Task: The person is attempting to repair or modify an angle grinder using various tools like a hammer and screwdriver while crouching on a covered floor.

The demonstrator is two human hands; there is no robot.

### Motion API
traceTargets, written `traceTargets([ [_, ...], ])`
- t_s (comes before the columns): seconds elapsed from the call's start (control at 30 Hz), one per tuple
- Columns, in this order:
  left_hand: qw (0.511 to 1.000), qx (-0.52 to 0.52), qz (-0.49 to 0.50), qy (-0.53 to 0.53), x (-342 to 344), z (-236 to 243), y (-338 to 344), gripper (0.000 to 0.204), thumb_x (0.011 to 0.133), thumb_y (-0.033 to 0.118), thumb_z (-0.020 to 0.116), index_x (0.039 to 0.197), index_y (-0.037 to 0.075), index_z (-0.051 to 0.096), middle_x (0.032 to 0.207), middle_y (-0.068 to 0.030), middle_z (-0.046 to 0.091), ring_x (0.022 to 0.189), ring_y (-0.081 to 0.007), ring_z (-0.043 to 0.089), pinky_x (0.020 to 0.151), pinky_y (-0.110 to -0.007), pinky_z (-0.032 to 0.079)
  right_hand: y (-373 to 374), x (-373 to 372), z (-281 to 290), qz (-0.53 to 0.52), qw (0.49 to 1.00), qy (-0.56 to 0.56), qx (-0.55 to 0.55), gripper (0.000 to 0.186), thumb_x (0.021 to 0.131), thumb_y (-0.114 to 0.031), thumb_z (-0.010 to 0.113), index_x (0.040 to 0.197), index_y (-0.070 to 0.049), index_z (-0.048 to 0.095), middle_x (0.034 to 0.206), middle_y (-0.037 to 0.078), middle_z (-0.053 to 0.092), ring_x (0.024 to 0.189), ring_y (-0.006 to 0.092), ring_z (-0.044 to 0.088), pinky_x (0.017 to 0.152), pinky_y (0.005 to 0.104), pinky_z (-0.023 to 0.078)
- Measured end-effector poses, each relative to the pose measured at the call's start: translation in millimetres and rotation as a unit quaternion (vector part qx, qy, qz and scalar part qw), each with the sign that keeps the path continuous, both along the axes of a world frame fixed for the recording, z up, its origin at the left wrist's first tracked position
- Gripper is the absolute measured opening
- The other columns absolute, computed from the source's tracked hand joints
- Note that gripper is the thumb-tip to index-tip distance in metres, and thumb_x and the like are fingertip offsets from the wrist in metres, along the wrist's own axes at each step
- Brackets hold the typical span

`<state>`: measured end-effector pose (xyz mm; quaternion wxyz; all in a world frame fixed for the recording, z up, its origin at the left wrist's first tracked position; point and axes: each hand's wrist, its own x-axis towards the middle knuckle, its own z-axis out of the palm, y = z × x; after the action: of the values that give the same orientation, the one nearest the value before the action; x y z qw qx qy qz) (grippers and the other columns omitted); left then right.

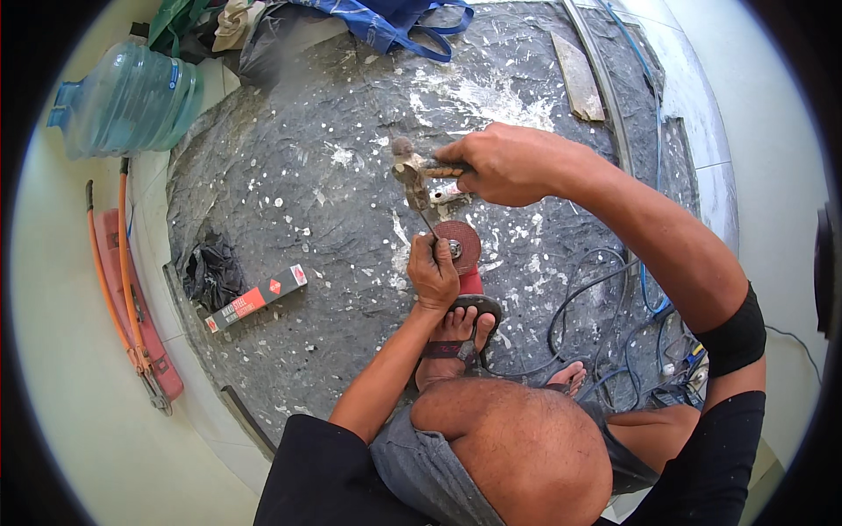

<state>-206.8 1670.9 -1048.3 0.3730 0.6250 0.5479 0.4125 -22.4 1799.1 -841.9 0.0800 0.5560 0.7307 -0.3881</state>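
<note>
at the left edge of the red grinding disc (471, 250), the left hand (434, 277) pinched a thin metal rod (428, 223), fingers curled in. beyond the disc, the right hand (504, 165) gripped a hammer (410, 179), fist closed on its handle, head by the rod's upper end; contact unclear.

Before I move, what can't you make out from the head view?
All in the head view:
- Lower end of the thin metal rod: hidden by the left hand.
- Part of the hammer handle: covered by the right hand.
- Much of the red grinder: hidden by the sandalled foot.
- Far part of the blue bag: cut off by the top edge.
</note>
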Motion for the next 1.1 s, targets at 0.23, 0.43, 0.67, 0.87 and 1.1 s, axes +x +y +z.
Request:
traceTargets([
  [0.23,0.999,-0.024,0.040,-0.006,6.8,7.1,-6.0,0.021,0.097,0.020,0.054,0.090,0.001,0.054,0.078,-0.0160,0.055,0.067,-0.0347,0.056,0.060,-0.043,0.044,-16.0,7.4,-11.3,-0.051,0.997,0.049,0.008,0.043,0.091,-0.023,0.057,0.131,-0.006,0.057,0.097,0.022,0.070,0.085,0.0342,0.069,0.079,0.0444,0.053],
  [0.43,0.988,-0.145,0.046,-0.003,-0.9,29.3,-30.5,0.023,0.098,0.021,0.054,0.091,-0.001,0.053,0.083,-0.0161,0.058,0.074,-0.0301,0.056,0.069,-0.041,0.045,-78.7,32.2,-66.2,-0.391,0.902,0.163,-0.086,0.050,0.088,-0.026,0.065,0.131,-0.004,0.055,0.093,0.019,0.070,0.080,0.0314,0.070,0.071,0.0407,0.052],
  [0.67,0.968,-0.145,0.197,-0.060,-35.3,15.6,-22.6,0.020,0.094,0.018,0.056,0.089,-0.001,0.056,0.092,-0.0167,0.052,0.087,-0.0324,0.051,0.079,-0.041,0.042,-159.9,49.2,-167.2,-0.528,0.832,0.023,0.166,0.036,0.086,-0.022,0.064,0.115,-0.002,0.053,0.082,0.029,0.066,0.076,0.0469,0.065,0.067,0.0511,0.050],
  [0.87,0.950,-0.059,0.092,0.292,-83.5,-6.0,5.6,0.024,0.091,0.023,0.062,0.094,-0.001,0.059,0.093,-0.0177,0.054,0.090,-0.0352,0.052,0.087,-0.043,0.042,-188.5,57.7,-195.2,-0.536,0.823,0.031,0.186,0.034,0.086,-0.021,0.065,0.110,-0.001,0.053,0.088,0.030,0.063,0.086,0.0482,0.063,0.072,0.0512,0.049],
  [1.1,0.987,-0.138,-0.051,0.066,-52.8,7.6,19.7,0.041,0.097,0.037,0.057,0.107,-0.001,0.065,0.108,-0.0123,0.064,0.098,-0.0207,0.060,0.084,-0.034,0.047,-157.4,-24.8,-128.6,-0.376,0.889,0.077,0.250,0.060,0.077,-0.032,0.078,0.121,0.002,0.055,0.111,0.021,0.052,0.101,0.0364,0.053,0.087,0.0448,0.045],
])
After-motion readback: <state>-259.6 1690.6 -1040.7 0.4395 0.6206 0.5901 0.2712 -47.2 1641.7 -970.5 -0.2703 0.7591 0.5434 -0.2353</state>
